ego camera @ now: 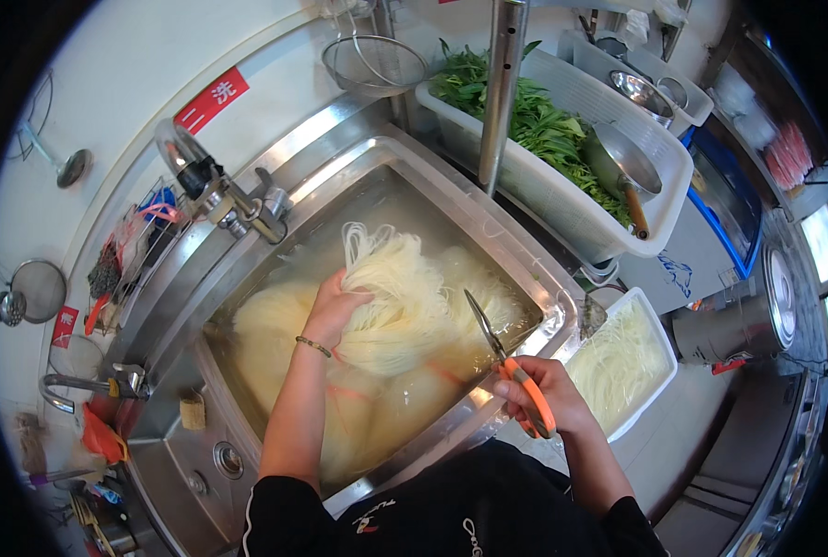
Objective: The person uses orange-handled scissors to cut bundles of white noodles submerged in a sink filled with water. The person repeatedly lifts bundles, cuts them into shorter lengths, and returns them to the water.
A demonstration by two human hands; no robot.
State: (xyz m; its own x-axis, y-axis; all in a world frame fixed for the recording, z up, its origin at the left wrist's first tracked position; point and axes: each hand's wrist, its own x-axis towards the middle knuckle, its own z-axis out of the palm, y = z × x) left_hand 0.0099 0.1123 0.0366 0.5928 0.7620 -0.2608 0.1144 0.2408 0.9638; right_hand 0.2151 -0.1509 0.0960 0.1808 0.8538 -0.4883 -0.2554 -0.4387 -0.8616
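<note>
My left hand [337, 310] grips a bundle of thin, pale rice noodles [396, 306], lifted partly out of cloudy water. Loops of strands stick up above my fingers. The stainless steel sink [448, 170] around it holds more soaking noodle bundles [274, 313], some tied with red string [347, 393]. Over the sink's near right rim, my right hand [549, 390] holds a pair of scissors [529, 395] with orange and grey handles. Their blades point up and left towards the noodles, apart from them, and look nearly closed.
A white tub [664, 348] of loose noodles stands right of the sink. Behind it is a white plastic basket [560, 167] with leafy greens [546, 118] and a metal ladle [623, 163]. A steel post [501, 97] rises beside the sink. Left are a faucet [229, 202] and a second basin [184, 459].
</note>
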